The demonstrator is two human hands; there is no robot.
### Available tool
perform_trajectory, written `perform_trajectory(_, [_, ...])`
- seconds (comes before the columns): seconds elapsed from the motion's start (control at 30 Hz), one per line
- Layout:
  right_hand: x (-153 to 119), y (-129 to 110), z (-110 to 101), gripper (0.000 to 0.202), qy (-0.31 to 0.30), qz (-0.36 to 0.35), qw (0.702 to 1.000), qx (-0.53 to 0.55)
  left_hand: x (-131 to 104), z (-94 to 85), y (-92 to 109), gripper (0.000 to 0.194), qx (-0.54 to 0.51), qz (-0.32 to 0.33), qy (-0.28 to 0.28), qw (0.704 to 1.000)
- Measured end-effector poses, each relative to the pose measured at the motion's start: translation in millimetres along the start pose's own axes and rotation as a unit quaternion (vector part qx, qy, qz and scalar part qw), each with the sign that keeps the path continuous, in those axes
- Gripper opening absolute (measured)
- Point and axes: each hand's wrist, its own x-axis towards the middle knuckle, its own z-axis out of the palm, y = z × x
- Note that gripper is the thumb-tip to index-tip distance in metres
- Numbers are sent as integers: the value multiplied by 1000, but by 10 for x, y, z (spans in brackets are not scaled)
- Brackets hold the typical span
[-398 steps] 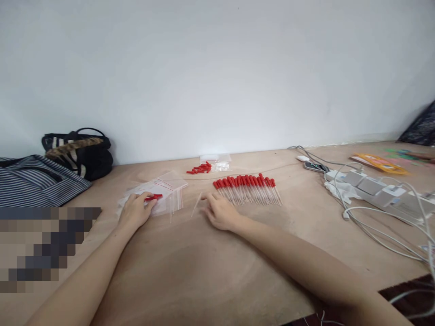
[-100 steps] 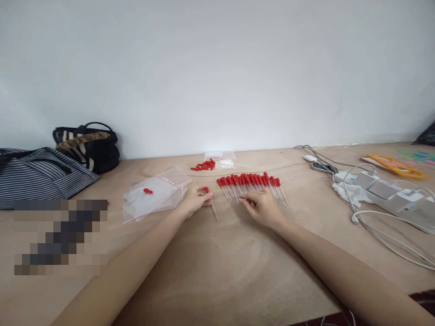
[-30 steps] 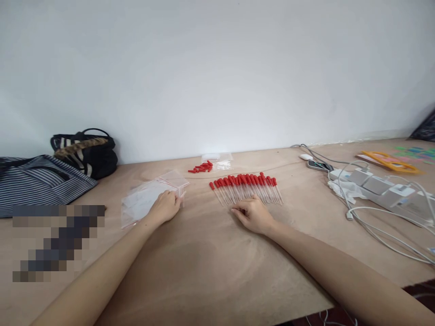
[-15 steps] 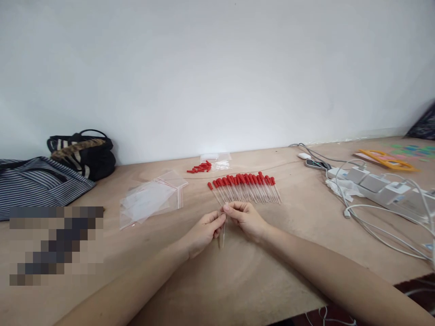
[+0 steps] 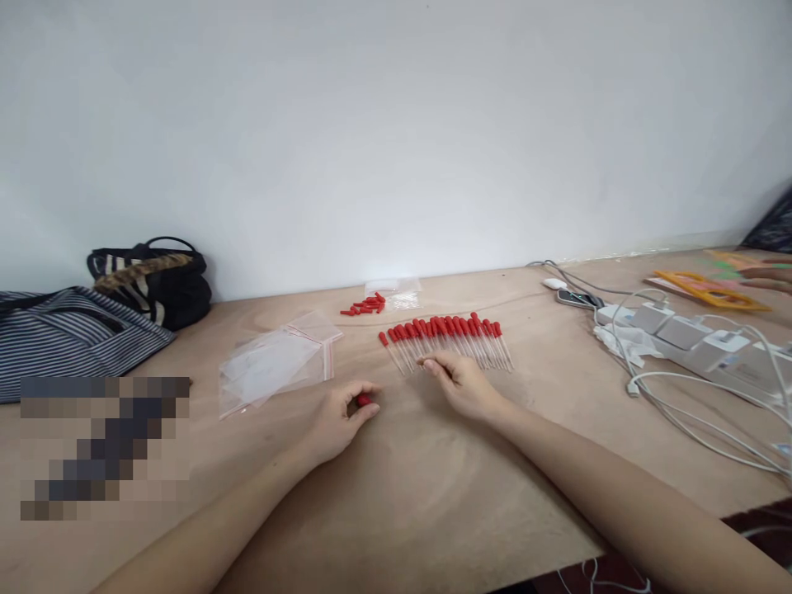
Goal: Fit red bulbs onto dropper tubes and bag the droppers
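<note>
In my left hand, between curled fingers and thumb, a red rubber piece shows. My right hand is closed in a pinch at the lower left end of a row of red-topped clear droppers; what its fingertips hold, if anything, is too small to make out. The droppers lie side by side on the wooden table. Behind them are loose red caps and thin clear tubes on a plastic bag. To the left rest several clear zip bags.
A striped bag and a black bag stand at the left. On the right are a power strip with white chargers, cables, a yellow frame and another person's hand. Part of the left side is pixelated.
My hands have parted: the left moved left and down, the right slightly up and right. The thin tube between them is no longer visible. Another person's hand has appeared at the far right.
</note>
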Motion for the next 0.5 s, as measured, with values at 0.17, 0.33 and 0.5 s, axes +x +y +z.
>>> perform_trajectory(0.17, [-73, 10, 48, 25, -77, -52, 988, -126, -21, -144, -30, 24, 67, 48, -30, 996])
perform_trajectory(0.33, [-94, 30, 73, 24, -84, -79, 987, -112, -35, -91, -23, 12, 61, 52, -16, 997])
perform_trajectory(0.5, [-126, -50, 115, 22, -76, -83, 990, -82, -45, 111, 28, 17, -126, -19, 15, 992])
